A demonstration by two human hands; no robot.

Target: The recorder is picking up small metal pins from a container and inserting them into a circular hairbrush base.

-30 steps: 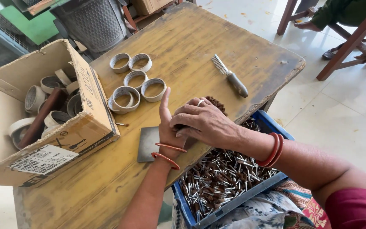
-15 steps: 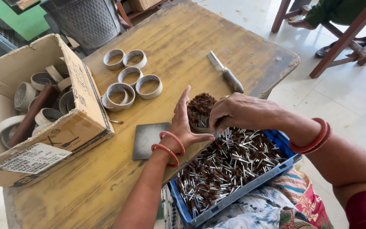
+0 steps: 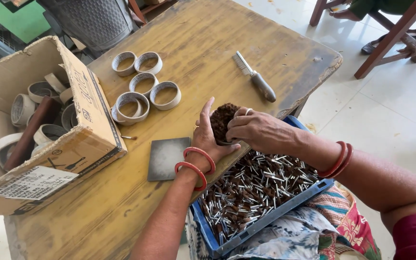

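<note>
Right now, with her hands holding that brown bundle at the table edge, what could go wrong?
1. The brown bundle is pinched between the left hand and right hand right at the table edge; bits might drop loose.
2. The blue tray of metal-tipped pieces sits on her lap, past the table edge; it could tip.
3. Those thin metal tips might prick her.

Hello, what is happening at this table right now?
A person sits at a yellow wooden table and holds a round bundle of brown-tipped pieces between both hands. The left hand cups it from the side and the right hand presses it from the other. Below them, a blue tray on the lap is full of small metal pins with brown ends. On the table lie several empty rings, a dark square plate, a small brush and a cardboard box with more rings.
</note>
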